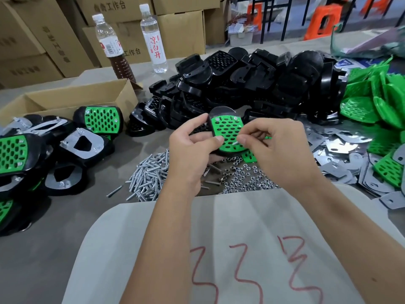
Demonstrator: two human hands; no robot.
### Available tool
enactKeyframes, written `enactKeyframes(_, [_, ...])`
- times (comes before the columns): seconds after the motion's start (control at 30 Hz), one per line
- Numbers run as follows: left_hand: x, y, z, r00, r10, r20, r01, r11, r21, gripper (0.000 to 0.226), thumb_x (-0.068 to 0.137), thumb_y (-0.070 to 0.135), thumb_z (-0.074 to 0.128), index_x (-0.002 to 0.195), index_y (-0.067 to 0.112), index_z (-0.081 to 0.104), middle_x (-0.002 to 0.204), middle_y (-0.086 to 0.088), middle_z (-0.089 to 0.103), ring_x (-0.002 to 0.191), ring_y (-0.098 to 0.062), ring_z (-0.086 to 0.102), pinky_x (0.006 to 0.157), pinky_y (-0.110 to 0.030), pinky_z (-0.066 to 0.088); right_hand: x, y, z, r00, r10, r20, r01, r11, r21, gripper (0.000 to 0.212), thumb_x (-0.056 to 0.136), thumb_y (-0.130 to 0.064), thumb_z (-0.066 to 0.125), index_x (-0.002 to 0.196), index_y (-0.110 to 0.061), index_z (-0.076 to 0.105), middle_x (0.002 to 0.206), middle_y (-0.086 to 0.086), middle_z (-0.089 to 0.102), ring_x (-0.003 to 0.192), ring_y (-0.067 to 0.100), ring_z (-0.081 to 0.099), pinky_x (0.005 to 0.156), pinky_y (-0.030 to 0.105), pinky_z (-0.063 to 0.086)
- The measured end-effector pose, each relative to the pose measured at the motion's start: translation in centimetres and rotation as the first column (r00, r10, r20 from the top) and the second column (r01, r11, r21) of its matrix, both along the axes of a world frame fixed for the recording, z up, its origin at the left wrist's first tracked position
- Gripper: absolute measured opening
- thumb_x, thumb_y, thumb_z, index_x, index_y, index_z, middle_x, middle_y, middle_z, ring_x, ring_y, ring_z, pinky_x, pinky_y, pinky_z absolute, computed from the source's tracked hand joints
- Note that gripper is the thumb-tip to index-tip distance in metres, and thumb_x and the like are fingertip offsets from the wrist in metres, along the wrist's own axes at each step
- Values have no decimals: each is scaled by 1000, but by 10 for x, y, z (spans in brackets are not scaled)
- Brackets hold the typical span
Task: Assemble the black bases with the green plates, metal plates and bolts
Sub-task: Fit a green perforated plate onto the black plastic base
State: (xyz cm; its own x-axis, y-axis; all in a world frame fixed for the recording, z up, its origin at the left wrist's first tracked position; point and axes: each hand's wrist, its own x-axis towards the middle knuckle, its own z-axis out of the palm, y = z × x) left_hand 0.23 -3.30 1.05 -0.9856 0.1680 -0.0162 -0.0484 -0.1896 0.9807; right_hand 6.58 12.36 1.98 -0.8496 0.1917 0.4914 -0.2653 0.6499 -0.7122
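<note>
At the centre of the frame you hold a black base [221, 113] with a green plate [228, 132] seated on it, raised above the counter [105, 178]. Your left hand [192, 148] grips its left edge, fingers curled round it, thumb on the green face. Your right hand [278, 148] pinches a bolt [235, 143] between thumb and forefinger, its tip at the plate's lower part. Directly below lie loose bolts [149, 174] and nuts [245, 178]. Behind sits a pile of black bases [252, 84]; green plates [377, 93] and metal plates [341, 148] fill the right side. Finished assemblies [54, 145] crowd the left, beside a cardboard box [72, 99] and two bottles [153, 38].
</note>
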Motion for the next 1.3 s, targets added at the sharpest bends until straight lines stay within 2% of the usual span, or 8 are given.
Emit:
enactKeyframes(0.37, [3, 7, -3, 1000, 23, 11, -22, 999, -30, 57, 81, -12, 77, 129, 17, 65, 92, -8, 81, 88, -29, 79, 82, -51, 64, 0, 0, 7, 995, 33, 89, -66, 915, 398, 8, 93, -10, 74, 87, -7, 77, 79, 5, 69, 76, 25, 62, 76, 44, 52])
enactKeyframes(0.53, [4, 7, 1, 997, 48, 66, -52, 997, 62, 56, 84, -10, 75, 134, 13, 65, 88, -5, 81, 77, -20, 79, 56, -27, 58, 0, 7, 6, 985, 101, 140, -78, 984, -161, 9, 87, -15, 84, 79, -14, 80, 65, 1, 71, 61, 14, 61, 63, 32, 51])
enactKeyframes(0.63, [8, 12, 1, 998, 40, 57, -43, 997, 58, 57, 84, -13, 74, 134, 12, 63, 92, -9, 81, 81, -27, 79, 58, -31, 61, -2, 11, 2, 967, 98, 234, -51, 979, -199, 13, 87, -19, 85, 75, -17, 79, 66, 3, 73, 58, 11, 59, 59, 28, 48])
enactKeyframes(0.77, [10, 13, 4, 994, 86, 72, -95, 989, 116, 55, 86, -12, 71, 134, 14, 63, 94, -9, 81, 81, -24, 79, 58, -28, 59, 1, 9, 1, 974, 115, 197, -55, 956, -287, 8, 86, -24, 86, 79, -23, 82, 70, 2, 74, 60, 5, 57, 58, 22, 48])
enactKeyframes(0.87, [10, 14, 5, 992, 97, 85, -110, 980, 166, 53, 87, -13, 70, 132, 13, 62, 93, -10, 81, 79, -23, 79, 57, -28, 59, -1, 6, -1, 984, 92, 151, -21, 908, -418, 8, 85, -21, 87, 87, -19, 80, 69, 5, 70, 60, 10, 54, 59, 30, 48])
enactKeyframes(0.97, [13, 15, 6, 990, 90, 105, -109, 976, 187, 55, 87, -14, 69, 136, 9, 60, 95, -14, 80, 81, -26, 79, 58, -30, 60, -5, 7, -7, 963, -24, 270, 178, 808, -562, 43, 70, -27, 96, 93, -14, 63, 72, 5, 52, 59, 15, 44, 49, 28, 37])
enactKeyframes(1.07, [14, 14, 9, 998, 44, 41, -51, 978, 203, 52, 88, -14, 67, 130, 16, 62, 98, -14, 80, 88, -31, 79, 64, -33, 63, -6, 11, -5, 910, 231, 344, 128, 634, -763, 59, 60, -30, 91, 107, -6, 65, 75, 2, 62, 54, 9, 49, 38, 20, 33])
enactKeyframes(1.3, [15, 18, 8, 991, 90, 94, -106, 978, 177, 49, 89, -11, 68, 129, 17, 66, 103, -15, 79, 91, -31, 79, 72, -37, 64, -2, 8, -5, 927, 321, 192, -49, 614, -788, 14, 96, -4, 71, 109, -3, 72, 96, 13, 74, 67, 16, 64, 54, 22, 53])
